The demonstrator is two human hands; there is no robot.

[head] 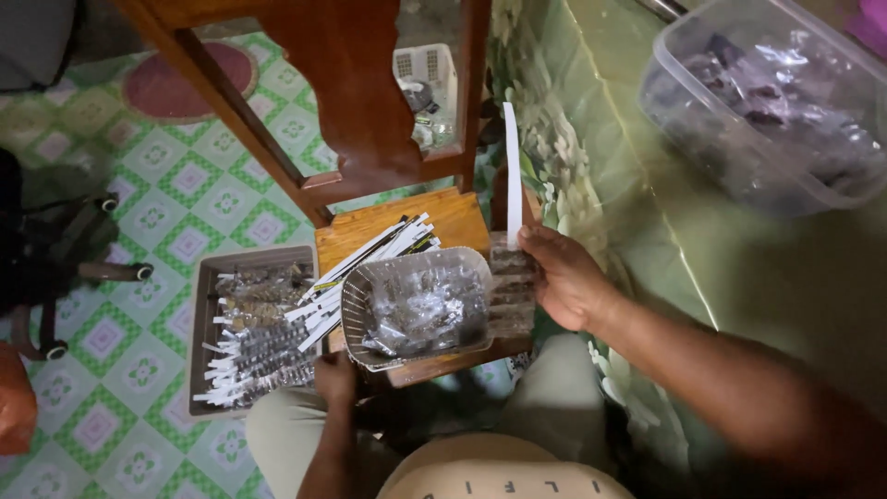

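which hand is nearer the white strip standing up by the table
Right. The right hand pinches the bottom of the white strip. The left hand is low down, under the near edge of the mesh basket, well away from it.

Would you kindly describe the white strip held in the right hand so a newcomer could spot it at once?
Start at the small wooden stool in the middle. At its right edge the right hand pinches a long white strip that stands upright. The other white strips lie flat in a slanting bundle on the stool; this one alone points straight up.
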